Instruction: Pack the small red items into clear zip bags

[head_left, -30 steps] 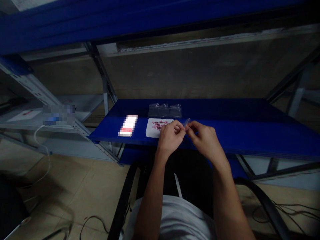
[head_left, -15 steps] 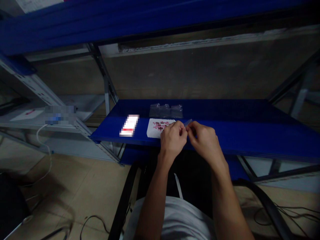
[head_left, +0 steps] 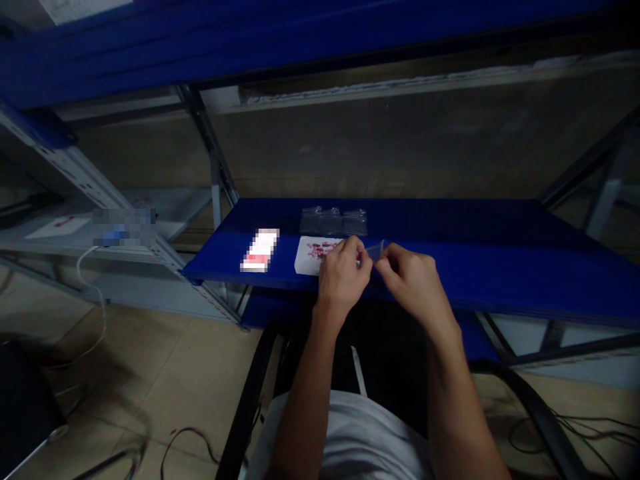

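Between my hands is a small clear plastic bag point(head_left: 375, 251), pinched from both sides above the front edge of the blue shelf. My left hand point(head_left: 345, 273) has its fingers closed on the bag's left side and covers the right part of a white sheet point(head_left: 305, 262). On that sheet lie several small pink and dark red pieces point(head_left: 320, 251), too small to name. My right hand point(head_left: 407, 270) pinches the bag's right side. Behind the sheet, several flat clear plastic bags point(head_left: 333, 221) lie in a row.
A bright pixelated rectangle point(head_left: 260, 251) lies left of the sheet on the blue shelf point(head_left: 500, 260). Another blue shelf point(head_left: 300, 40) spans overhead. Chair armrests point(head_left: 250, 393) flank me. A white cable point(head_left: 103, 293) hangs from the grey shelf at left.
My hands have moved slightly apart, and more of the clear bag shows between them. The view has shifted a little; the sheet and the row of bags lie as before.
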A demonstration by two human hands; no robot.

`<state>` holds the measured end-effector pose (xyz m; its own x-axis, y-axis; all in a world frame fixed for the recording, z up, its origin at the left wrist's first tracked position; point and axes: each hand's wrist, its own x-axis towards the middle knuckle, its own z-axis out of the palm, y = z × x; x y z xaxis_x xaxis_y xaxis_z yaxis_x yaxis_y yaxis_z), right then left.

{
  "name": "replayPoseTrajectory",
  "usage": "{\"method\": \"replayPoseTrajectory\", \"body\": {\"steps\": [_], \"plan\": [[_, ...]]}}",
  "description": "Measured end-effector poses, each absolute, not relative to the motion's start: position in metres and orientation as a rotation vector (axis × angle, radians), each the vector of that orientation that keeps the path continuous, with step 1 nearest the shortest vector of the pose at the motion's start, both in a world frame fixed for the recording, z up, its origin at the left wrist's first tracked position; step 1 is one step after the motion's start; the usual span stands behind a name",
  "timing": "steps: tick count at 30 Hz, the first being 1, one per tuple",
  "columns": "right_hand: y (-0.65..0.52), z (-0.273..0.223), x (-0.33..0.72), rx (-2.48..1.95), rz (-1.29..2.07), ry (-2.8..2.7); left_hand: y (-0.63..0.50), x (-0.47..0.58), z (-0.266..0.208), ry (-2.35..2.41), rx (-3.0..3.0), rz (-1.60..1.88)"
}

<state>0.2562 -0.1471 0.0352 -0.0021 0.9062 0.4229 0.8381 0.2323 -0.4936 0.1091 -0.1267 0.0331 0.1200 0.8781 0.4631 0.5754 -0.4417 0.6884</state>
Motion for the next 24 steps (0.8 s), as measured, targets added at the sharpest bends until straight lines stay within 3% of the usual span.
{"method": "replayPoseTrajectory", "body": {"steps": [5,24], "plan": [[-0.148,0.039,0.254,-1.538,0.150,-1.783,-0.129,0.108,0.036,1.205,2.157,1.243],[-0.152,0.049,0.249,-1.353,0.290,-1.766,-0.124,0.104,0.034,1.127,1.992,1.321]]}}
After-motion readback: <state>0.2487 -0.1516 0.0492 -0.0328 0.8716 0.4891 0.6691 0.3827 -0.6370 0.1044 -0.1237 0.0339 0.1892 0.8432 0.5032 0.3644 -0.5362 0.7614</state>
